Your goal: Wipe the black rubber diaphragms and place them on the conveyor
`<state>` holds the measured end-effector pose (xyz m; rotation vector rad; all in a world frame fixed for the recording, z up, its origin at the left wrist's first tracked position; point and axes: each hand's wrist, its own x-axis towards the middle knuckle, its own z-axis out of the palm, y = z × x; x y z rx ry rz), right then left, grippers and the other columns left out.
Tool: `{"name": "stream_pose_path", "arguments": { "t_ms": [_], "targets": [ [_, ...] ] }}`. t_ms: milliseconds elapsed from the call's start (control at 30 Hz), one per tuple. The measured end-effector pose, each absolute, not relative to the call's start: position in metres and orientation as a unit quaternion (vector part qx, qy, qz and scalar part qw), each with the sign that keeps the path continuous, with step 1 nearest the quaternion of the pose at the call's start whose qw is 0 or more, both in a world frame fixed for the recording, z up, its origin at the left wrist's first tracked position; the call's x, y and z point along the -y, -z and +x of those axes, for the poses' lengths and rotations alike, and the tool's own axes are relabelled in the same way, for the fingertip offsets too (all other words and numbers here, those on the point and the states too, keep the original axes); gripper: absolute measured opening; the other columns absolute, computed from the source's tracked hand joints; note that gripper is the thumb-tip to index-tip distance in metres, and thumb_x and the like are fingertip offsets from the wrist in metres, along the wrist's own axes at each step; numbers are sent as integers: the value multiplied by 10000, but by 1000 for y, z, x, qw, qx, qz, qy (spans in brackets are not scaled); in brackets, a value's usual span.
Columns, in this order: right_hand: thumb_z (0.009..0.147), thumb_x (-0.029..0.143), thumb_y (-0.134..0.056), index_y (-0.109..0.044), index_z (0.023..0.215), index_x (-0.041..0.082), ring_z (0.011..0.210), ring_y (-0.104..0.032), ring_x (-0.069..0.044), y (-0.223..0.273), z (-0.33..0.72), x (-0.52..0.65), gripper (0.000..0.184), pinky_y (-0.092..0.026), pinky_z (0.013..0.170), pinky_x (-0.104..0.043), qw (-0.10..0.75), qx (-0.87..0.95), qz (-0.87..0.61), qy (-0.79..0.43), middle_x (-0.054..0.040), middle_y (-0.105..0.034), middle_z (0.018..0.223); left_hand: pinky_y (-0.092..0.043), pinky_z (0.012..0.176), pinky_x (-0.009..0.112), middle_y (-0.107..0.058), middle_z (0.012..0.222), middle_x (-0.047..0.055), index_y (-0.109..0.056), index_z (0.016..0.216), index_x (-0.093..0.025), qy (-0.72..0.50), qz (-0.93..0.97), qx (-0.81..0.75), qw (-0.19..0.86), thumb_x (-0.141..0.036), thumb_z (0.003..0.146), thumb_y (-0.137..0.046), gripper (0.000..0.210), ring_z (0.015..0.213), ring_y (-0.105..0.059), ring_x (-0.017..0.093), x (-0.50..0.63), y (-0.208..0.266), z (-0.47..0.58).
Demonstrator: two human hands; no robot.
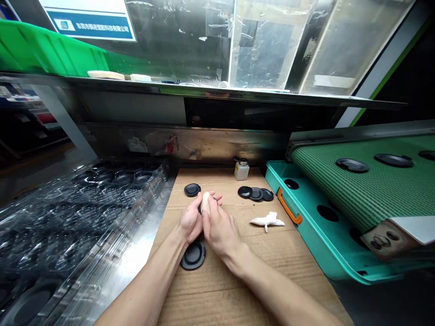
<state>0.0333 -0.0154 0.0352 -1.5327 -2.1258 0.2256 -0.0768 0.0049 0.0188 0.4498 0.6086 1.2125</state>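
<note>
Both hands meet over the cardboard. My left hand [190, 222] is cupped around a black round plastic part [200, 208], of which only a dark sliver shows. My right hand [221, 228] grips a cream-coloured oblong pad [205, 202] and holds it against that part; its exact kind cannot be made out. Just under my wrists lies a larger black disc [193, 255] with a ringed centre. Another black disc [192, 189] rests beyond my left fingers. To the right, several black discs [256, 194] overlap in a row, and a crumpled white cloth [268, 220] lies nearer.
A small bottle [241, 170] stands at the back of the cardboard sheet [258, 280]. Clear plastic trays [102, 217] fill the left side. On the right, a green conveyor belt [367, 190] carrying black discs overhangs a teal bin [322, 244]. A metal shelf [204, 90] crosses above.
</note>
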Motion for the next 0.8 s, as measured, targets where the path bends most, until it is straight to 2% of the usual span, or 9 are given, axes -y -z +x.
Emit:
{"name": "stream_pose_path", "arguments": {
  "t_ms": [167,300,367,500,600,700,800],
  "targets": [
    [980,366,-316,-347,1397,183,766,-668,-259,-31,37,14,456,-453,658,-323,244,747,-614,-76,-132,-688,997,-475,1001,380,-675,1152,148,-629,1167,-107,-573,217,-257,747,-324,965,-438,353,1099,-622,251,-4,-20,-73],
    [964,407,-366,-365,1392,211,739,-670,-264,-29,43,13,471,-443,653,-322,242,759,-598,-87,-111,-703,920,-481,990,394,-661,1166,162,-623,1140,-104,-578,203,-281,738,-290,957,-455,311,1099,-620,255,-4,-22,-76],
    [964,411,-373,-394,1369,225,776,-673,-266,-28,53,6,446,-445,676,-323,271,731,-618,-99,-97,-706,910,-495,965,423,-644,1184,180,-609,1135,-100,-587,198,-271,737,-276,956,-447,299,1092,-622,267,-5,-23,-81],
    [965,420,-386,-406,1343,245,930,-658,-252,-21,69,-7,417,-447,756,-315,358,684,-621,-137,-86,-688,1063,-540,858,465,-643,1149,185,-590,1139,-125,-599,178,-254,738,-284,955,-427,293,1060,-636,305,-10,-26,-96],
    [955,433,-396,-452,1306,242,949,-653,-268,-8,72,-8,404,-442,771,-332,327,693,-620,-167,-93,-691,1048,-552,840,460,-640,1131,202,-585,1164,-97,-602,152,-219,753,-289,954,-379,352,1087,-622,322,-11,-29,-107],
    [940,445,-417,-473,1299,249,947,-650,-289,2,71,-7,413,-434,776,-355,272,708,-631,-164,-107,-689,1050,-543,908,444,-617,1199,216,-539,1246,-44,-605,126,-195,762,-241,937,-378,401,1132,-603,304,-9,-33,-110],
    [936,461,-411,-468,1308,264,964,-644,-293,5,71,-9,425,-428,789,-358,256,711,-636,-157,-105,-683,1065,-529,963,413,-610,1219,221,-489,1291,3,-599,119,-176,772,-226,943,-402,425,1177,-577,297,-6,-39,-107]
  ]
}}
